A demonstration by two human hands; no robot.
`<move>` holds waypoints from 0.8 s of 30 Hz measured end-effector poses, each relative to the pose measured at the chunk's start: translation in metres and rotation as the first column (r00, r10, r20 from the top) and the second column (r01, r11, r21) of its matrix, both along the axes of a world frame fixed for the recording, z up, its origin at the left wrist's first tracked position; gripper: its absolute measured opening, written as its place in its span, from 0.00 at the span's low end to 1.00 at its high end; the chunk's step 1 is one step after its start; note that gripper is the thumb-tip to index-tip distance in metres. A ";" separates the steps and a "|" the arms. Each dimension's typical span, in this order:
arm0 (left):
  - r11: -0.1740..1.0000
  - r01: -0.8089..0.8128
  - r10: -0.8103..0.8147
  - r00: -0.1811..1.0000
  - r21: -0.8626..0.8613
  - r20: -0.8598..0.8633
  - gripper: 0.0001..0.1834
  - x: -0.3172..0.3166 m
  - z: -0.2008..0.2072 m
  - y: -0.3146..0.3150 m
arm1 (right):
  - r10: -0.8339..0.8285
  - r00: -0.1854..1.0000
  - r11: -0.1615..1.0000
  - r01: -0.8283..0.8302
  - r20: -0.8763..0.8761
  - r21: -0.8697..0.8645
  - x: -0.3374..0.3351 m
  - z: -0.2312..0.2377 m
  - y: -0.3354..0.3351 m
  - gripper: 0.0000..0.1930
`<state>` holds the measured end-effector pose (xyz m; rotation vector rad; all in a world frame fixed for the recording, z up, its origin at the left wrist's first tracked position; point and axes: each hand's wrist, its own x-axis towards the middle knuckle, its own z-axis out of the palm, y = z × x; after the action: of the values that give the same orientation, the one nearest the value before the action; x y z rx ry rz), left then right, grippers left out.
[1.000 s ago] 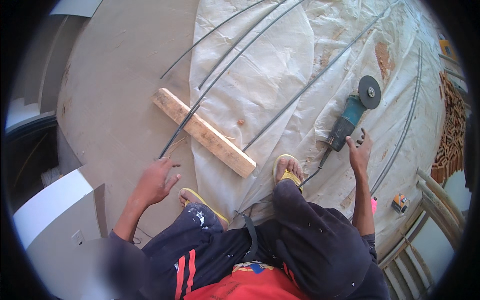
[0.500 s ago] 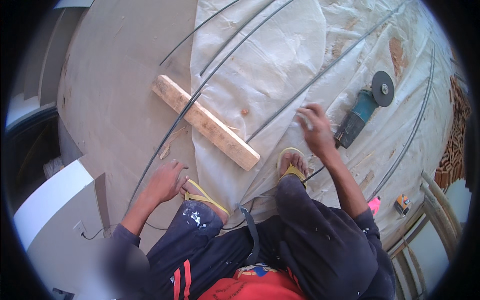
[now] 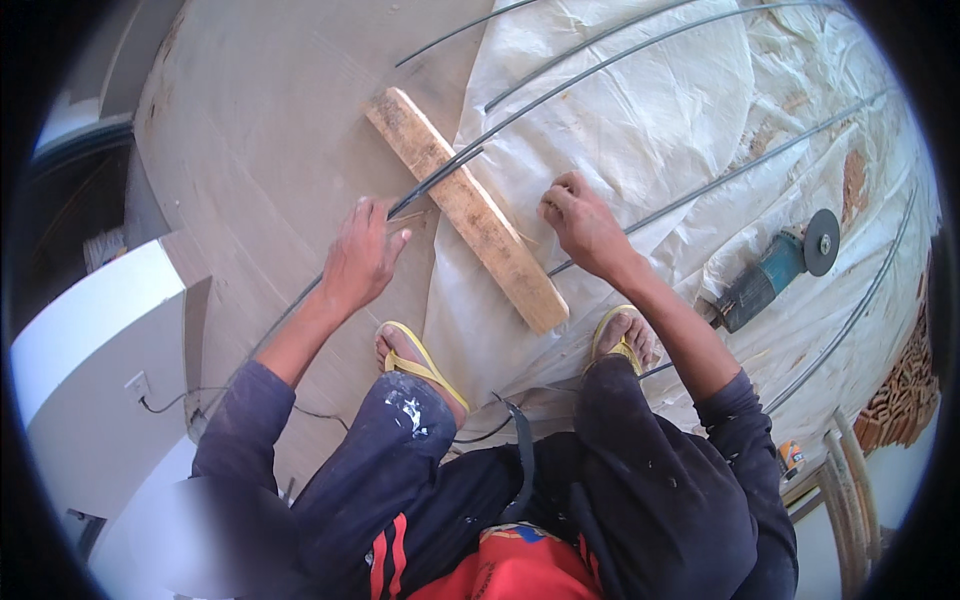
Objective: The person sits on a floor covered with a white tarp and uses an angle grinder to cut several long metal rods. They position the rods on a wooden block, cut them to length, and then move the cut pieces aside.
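A rough wooden block point(image 3: 470, 210) lies slantwise on the floor before me. Dark thin metal rods point(image 3: 600, 68) cross over it, one short end overlapping a longer rod. My left hand point(image 3: 362, 255) is over the long rod just left of the block, thumb spread away from the fingers, not visibly gripping. To the right of the block, my right hand point(image 3: 588, 222) hovers over the sheet with its fingers curled in; I see nothing held. Another rod point(image 3: 700, 190) passes beneath it and reaches the block's near end. A teal angle grinder point(image 3: 765, 285) with a dark disc lies farther right.
A wrinkled whitish plastic sheet point(image 3: 640, 130) covers the floor's right part. A low white wall point(image 3: 100, 340) with a socket stands at left. Brick rubble point(image 3: 900, 390), a small orange box point(image 3: 790, 460) and bent rods point(image 3: 850, 320) are at right. A cable point(image 3: 320, 412) runs behind my feet.
My left hand has moved up and forward to the rods by the block. My right hand has shifted left and its fingers have curled in. The view has shifted, too.
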<state>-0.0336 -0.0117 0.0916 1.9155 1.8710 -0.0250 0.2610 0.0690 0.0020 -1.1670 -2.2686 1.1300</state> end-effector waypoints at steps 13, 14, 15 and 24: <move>0.964 -0.046 0.021 0.995 0.260 0.099 0.19 0.013 -0.047 0.042 | -0.303 0.921 0.935 0.237 -0.246 -0.265 -0.070 0.023 0.044 0.07; 0.959 -0.052 0.020 0.993 0.277 0.115 0.18 0.017 -0.050 0.044 | -0.278 0.926 0.948 0.220 -0.257 -0.232 -0.072 0.020 0.044 0.07; 0.954 -0.058 0.019 0.991 0.294 0.132 0.18 0.019 -0.053 0.046 | -0.252 0.930 0.959 0.203 -0.267 -0.200 -0.073 0.016 0.045 0.08; 0.935 -0.050 -0.006 0.988 0.351 0.155 0.17 0.022 -0.065 0.054 | -0.157 0.966 0.979 0.180 -0.208 0.098 -0.077 0.014 0.048 0.07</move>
<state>-0.0113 0.0419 0.0265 2.0572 1.8888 0.4865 0.1836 0.1171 0.0161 -1.1234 -2.0142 0.9886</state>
